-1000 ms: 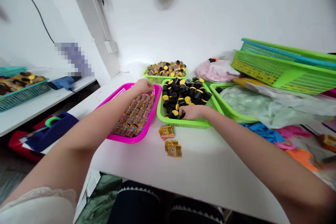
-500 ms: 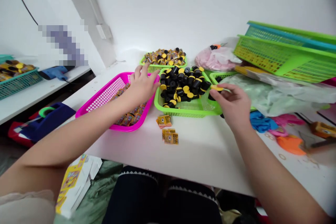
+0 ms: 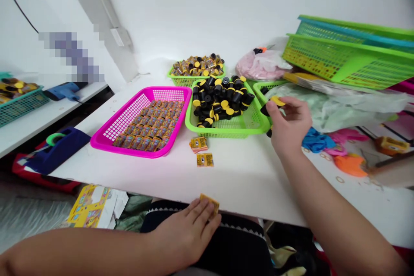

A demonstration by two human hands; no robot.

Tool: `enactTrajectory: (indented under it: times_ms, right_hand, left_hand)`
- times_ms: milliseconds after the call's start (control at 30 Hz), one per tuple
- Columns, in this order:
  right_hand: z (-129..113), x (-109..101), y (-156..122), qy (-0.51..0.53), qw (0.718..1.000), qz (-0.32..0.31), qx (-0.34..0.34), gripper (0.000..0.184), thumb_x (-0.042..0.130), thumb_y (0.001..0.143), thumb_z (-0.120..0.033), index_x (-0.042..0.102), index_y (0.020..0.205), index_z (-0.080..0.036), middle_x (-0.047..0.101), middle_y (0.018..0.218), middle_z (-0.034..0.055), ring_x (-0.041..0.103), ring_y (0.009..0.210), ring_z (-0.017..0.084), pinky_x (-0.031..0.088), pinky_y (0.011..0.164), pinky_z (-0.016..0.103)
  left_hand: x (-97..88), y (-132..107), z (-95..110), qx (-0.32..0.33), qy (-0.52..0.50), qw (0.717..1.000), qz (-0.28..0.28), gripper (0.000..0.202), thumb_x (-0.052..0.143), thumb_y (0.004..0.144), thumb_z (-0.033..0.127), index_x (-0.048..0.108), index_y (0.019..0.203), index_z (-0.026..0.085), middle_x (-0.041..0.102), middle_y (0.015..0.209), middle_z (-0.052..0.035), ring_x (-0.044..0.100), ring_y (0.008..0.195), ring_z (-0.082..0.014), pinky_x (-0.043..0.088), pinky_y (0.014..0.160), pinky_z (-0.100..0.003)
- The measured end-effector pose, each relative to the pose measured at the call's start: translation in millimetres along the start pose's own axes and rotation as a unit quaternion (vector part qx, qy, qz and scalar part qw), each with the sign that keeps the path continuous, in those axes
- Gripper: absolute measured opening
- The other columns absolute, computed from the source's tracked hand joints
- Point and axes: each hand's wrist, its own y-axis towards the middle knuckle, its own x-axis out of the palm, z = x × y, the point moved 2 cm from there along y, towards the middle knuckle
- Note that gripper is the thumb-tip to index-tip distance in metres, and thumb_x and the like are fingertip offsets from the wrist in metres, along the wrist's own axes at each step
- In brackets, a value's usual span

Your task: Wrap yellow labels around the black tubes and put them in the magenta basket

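At the table's front edge, my left hand (image 3: 189, 235) has its fingers pressed together on a small yellow printed sleeve (image 3: 210, 204). My right hand (image 3: 291, 127) pinches a small black canister with a yellow cap (image 3: 277, 101), beside the right end of a lime green basket (image 3: 226, 131). Loose black canisters (image 3: 223, 99) with yellow caps lie heaped in that basket. On the table before it are a small stack of printed sleeves (image 3: 198, 144) and another yellow sleeve (image 3: 205, 160). Wrapped canisters (image 3: 152, 127) lie in rows in the pink basket (image 3: 97, 140) on the left.
Behind stands another green basket (image 3: 184, 80) of wrapped canisters. To the right are stacked baskets (image 3: 343, 58), plastic bags (image 3: 339, 110) and deflated balloon-like pieces (image 3: 351, 164). A blue tape dispenser (image 3: 61, 151) sits left of the table, with a heat gun-like tool (image 3: 63, 91) beyond.
My left hand has come from above the pink basket down to the table's front edge, taking a yellow sleeve from the front pile. My right hand still holds the canister, tilted differently.
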Motion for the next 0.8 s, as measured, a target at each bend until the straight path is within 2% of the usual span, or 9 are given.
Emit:
enactTrajectory:
  times_ms: [100, 167, 233, 300, 400, 467, 533, 700, 800]
  right_hand:
    - [-1.5, 5.0, -4.5, 0.035, 0.999, -0.030, 0.005, 0.029, 0.082, 0.071, -0.042, 0.062, 0.087, -0.028, 0.065, 0.102, 0.0044, 0.067, 0.094, 0.022, 0.058, 0.075, 0.039]
    - [-3.7, 10.3, -9.9, 0.056, 0.997, -0.056, 0.007, 0.032, 0.083, 0.068, -0.043, 0.061, 0.085, -0.027, 0.065, 0.101, 0.0049, 0.067, 0.093, 0.022, 0.058, 0.075, 0.039]
    - [-7.2, 15.3, -16.9, 0.078, 0.994, -0.081, 0.010, 0.036, 0.085, 0.065, -0.044, 0.058, 0.080, -0.026, 0.065, 0.098, 0.0045, 0.066, 0.093, 0.021, 0.058, 0.075, 0.038]
    - [-10.9, 19.3, -24.1, 0.109, 0.988, -0.106, 0.016, 0.040, 0.086, 0.064, -0.043, 0.053, 0.075, -0.024, 0.065, 0.094, 0.0030, 0.066, 0.092, 0.019, 0.058, 0.074, 0.035]
    - [-14.8, 22.3, -32.7, 0.149, 0.976, -0.148, 0.047, 0.044, 0.086, 0.066, -0.040, 0.046, 0.070, -0.023, 0.066, 0.092, 0.0016, 0.066, 0.085, 0.016, 0.057, 0.065, 0.030]
    - [-16.3, 22.6, -36.0, 0.152, 0.971, -0.169, 0.076, 0.046, 0.085, 0.068, -0.041, 0.043, 0.069, -0.023, 0.069, 0.096, 0.0023, 0.066, 0.081, 0.015, 0.055, 0.055, 0.027]
    - [-18.0, 22.6, -38.0, 0.142, 0.968, -0.182, 0.103, 0.047, 0.083, 0.071, -0.043, 0.040, 0.069, -0.024, 0.070, 0.098, 0.0027, 0.067, 0.080, 0.015, 0.054, 0.051, 0.025]
    - [-25.5, 26.2, -43.8, 0.166, 0.944, -0.225, 0.174, 0.044, 0.081, 0.073, -0.044, 0.043, 0.067, -0.023, 0.073, 0.091, 0.0023, 0.066, 0.069, 0.014, 0.056, 0.049, 0.026]
    - [-28.8, 29.0, -48.2, 0.169, 0.926, -0.274, 0.200, 0.043, 0.082, 0.073, -0.039, 0.044, 0.064, -0.022, 0.073, 0.087, 0.0022, 0.066, 0.067, 0.014, 0.056, 0.047, 0.025]
  left_hand:
    - [-35.0, 12.9, -24.9, 0.021, -0.077, 0.996, 0.041, 0.038, 0.042, 0.096, 0.008, 0.059, 0.130, 0.003, 0.068, 0.126, -0.0195, 0.069, 0.113, -0.0260, 0.057, 0.095, -0.033]
    - [-51.8, 33.4, -55.0, -0.028, -0.184, 0.977, 0.104, 0.030, 0.047, 0.096, 0.009, 0.066, 0.119, 0.008, 0.073, 0.116, -0.0159, 0.072, 0.105, -0.0222, 0.059, 0.090, -0.029]
    - [-58.2, 58.1, -86.8, -0.118, -0.328, 0.921, 0.171, 0.012, 0.062, 0.091, 0.018, 0.073, 0.094, 0.014, 0.078, 0.096, -0.0096, 0.074, 0.089, -0.0182, 0.060, 0.077, -0.024]
    - [-53.9, 81.4, -111.9, -0.209, -0.449, 0.840, 0.219, 0.015, 0.078, 0.078, 0.028, 0.071, 0.077, 0.015, 0.076, 0.080, -0.0061, 0.073, 0.074, -0.0167, 0.059, 0.066, -0.023]
    - [-33.4, 106.2, -131.2, -0.293, -0.572, 0.727, 0.243, 0.030, 0.077, 0.077, 0.044, 0.070, 0.079, 0.015, 0.074, 0.071, -0.0042, 0.072, 0.065, -0.0163, 0.059, 0.061, -0.024]
    - [-16.4, 113.1, -135.4, -0.317, -0.605, 0.693, 0.230, 0.035, 0.071, 0.081, 0.050, 0.070, 0.082, 0.015, 0.074, 0.071, -0.0031, 0.072, 0.065, -0.0159, 0.060, 0.062, -0.025]
    - [-2.2, 112.9, -136.9, -0.324, -0.596, 0.705, 0.207, 0.033, 0.067, 0.084, 0.049, 0.072, 0.085, 0.016, 0.074, 0.074, -0.0025, 0.073, 0.066, -0.0156, 0.059, 0.062, -0.024]
    - [5.5, 102.4, -137.1, -0.268, -0.483, 0.809, 0.200, 0.023, 0.060, 0.090, 0.034, 0.077, 0.089, 0.018, 0.076, 0.073, -0.0012, 0.072, 0.068, -0.0149, 0.056, 0.064, -0.023]
    - [-0.4, 97.7, -137.3, -0.268, -0.451, 0.816, 0.241, 0.024, 0.061, 0.089, 0.030, 0.078, 0.103, 0.020, 0.078, 0.078, -0.0005, 0.072, 0.071, -0.0144, 0.055, 0.069, -0.023]
